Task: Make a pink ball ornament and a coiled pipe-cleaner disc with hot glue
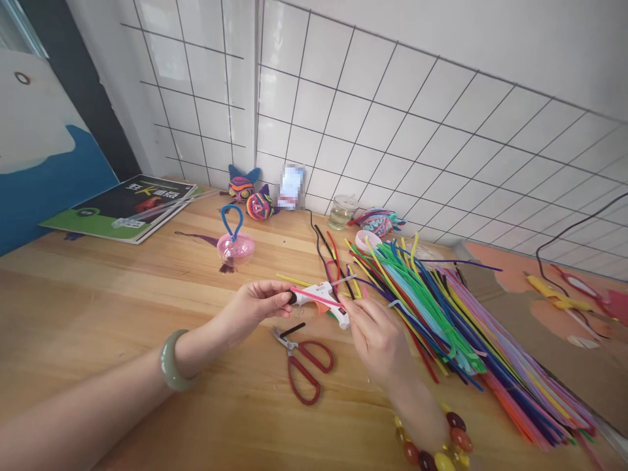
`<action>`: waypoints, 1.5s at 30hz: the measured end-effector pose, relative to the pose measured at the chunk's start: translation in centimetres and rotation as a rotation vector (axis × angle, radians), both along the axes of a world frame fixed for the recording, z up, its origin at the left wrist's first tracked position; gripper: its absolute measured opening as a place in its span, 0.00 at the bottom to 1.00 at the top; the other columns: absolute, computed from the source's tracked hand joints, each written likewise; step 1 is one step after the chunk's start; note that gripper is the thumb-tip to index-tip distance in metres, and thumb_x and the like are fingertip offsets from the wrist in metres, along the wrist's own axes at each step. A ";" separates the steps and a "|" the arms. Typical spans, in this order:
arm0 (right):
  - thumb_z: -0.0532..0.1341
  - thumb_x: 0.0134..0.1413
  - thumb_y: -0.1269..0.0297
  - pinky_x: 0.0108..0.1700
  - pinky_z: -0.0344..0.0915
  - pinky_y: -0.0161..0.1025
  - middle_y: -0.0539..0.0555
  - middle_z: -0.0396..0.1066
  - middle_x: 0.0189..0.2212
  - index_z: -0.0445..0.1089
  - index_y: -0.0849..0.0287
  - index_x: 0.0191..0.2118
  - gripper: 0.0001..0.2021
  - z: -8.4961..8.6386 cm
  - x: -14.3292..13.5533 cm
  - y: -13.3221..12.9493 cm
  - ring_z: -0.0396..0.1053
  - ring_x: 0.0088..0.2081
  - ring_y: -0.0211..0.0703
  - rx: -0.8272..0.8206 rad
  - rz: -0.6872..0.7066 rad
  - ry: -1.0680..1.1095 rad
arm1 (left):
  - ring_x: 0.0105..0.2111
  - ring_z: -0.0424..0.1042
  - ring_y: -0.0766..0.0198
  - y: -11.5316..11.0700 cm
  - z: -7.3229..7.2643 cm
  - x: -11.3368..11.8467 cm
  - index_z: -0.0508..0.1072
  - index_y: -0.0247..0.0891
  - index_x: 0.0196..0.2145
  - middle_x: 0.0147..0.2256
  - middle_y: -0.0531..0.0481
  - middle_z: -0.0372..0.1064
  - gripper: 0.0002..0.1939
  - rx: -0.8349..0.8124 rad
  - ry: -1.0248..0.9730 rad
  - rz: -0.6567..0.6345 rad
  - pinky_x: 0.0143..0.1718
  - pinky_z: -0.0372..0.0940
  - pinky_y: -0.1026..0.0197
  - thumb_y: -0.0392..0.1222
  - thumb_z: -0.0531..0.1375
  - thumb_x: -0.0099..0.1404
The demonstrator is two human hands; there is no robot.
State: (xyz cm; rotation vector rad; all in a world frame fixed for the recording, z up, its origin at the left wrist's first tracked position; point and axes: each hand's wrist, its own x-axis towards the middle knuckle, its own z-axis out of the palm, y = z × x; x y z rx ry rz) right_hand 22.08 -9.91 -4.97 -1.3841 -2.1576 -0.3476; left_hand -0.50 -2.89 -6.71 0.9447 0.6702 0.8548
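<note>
The pink pipe cleaner (316,297) runs nearly straight between our two hands, above the table and in front of the white glue gun (320,288). Our left hand (258,301) pinches one end between thumb and fingers, and our right hand (380,333) pinches the other with its fingers curled in. We see no bend or twist in this strand and nothing fixed to it, so we judge that work on it has barely begun: any shaping or joining is yet to be done. Just below lie the red-handled scissors (291,350), with a short black piece (293,330) by their tips; we take it for an offcut, though we cannot be sure. Farther off to the left, a clear pink ball (236,248) already carries a blue loop (240,221) standing upright on top, which looks like a part completed, while the rest of the ball seems unadorned. To the right, a large bundle of pipe cleaners (441,314) fans out, so plenty of material is left. Against the gridded wall (373,124), two striped figures (241,185) sit beside a phone (291,186), and another wrapped piece (379,222) rests by a glass jar (342,214); these appear finished to us.
</note>
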 end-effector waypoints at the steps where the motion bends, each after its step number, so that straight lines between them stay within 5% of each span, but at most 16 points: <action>1: 0.50 0.57 0.74 0.37 0.64 0.40 0.56 0.67 0.30 0.65 0.62 0.50 0.16 0.0 0.0 0.0 0.65 0.34 0.43 -0.002 0.001 -0.003 | 0.25 0.69 0.71 0.0 0.0 0.0 0.75 0.35 0.33 0.28 0.51 0.73 0.09 0.001 0.002 0.004 0.33 0.65 0.67 0.38 0.64 0.52; 22: 0.49 0.57 0.74 0.37 0.65 0.41 0.57 0.68 0.29 0.66 0.63 0.48 0.15 0.1 -0.1 0.1 0.66 0.35 0.44 -0.036 -0.016 -0.048 | 0.24 0.69 0.70 0.0 0.3 0.2 0.75 0.34 0.28 0.26 0.49 0.73 0.07 -0.028 0.047 0.024 0.31 0.66 0.67 0.40 0.64 0.52; 38: 0.56 0.55 0.70 0.33 0.59 0.42 0.56 0.71 0.26 0.68 0.64 0.45 0.12 1.0 -1.6 -0.2 0.62 0.29 0.43 0.117 0.034 -0.034 | 0.22 0.70 0.70 -0.9 0.5 0.6 0.75 0.32 0.28 0.25 0.47 0.73 0.07 -0.128 0.004 -0.053 0.28 0.66 0.68 0.38 0.64 0.51; 45: 0.51 0.57 0.72 0.31 0.58 0.39 0.55 0.70 0.26 0.69 0.62 0.42 0.11 1.7 -3.1 -0.2 0.63 0.29 0.42 0.023 0.066 -0.044 | 0.21 0.69 0.71 -1.2 0.4 0.8 0.74 0.32 0.28 0.23 0.48 0.72 0.09 -0.093 0.016 -0.121 0.26 0.65 0.69 0.42 0.63 0.53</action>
